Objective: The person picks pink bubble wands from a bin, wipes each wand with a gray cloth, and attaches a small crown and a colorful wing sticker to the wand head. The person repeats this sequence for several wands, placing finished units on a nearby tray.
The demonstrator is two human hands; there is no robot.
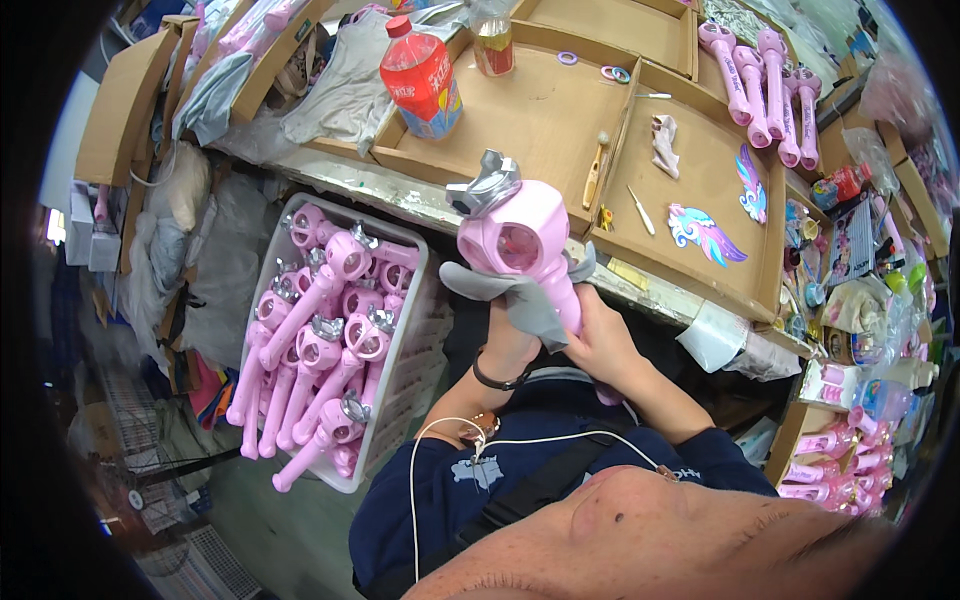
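A pink plastic toy wand (551,217) stands tilted before me at the table's edge. A silver crown (487,184) tops its head, which has round openings. Around the neck, below the head, lies a soft grey cloth (536,304). My left hand (511,330), a dark band at its wrist, is closed on the cloth against the wand; the cloth hides most of its fingers. My right hand (596,334) grips the wand's handle from the right. The lower handle is partly hidden by my hands.
At left, a white plastic crate (420,300) holds several crowned pink wands (322,345). Cardboard trays (544,112) cover the table, with a red-labelled bottle (424,82), a brush (595,172), a white-handled pointed tool (641,210) and wing-shaped pieces (705,232). More wands (772,82) lie behind.
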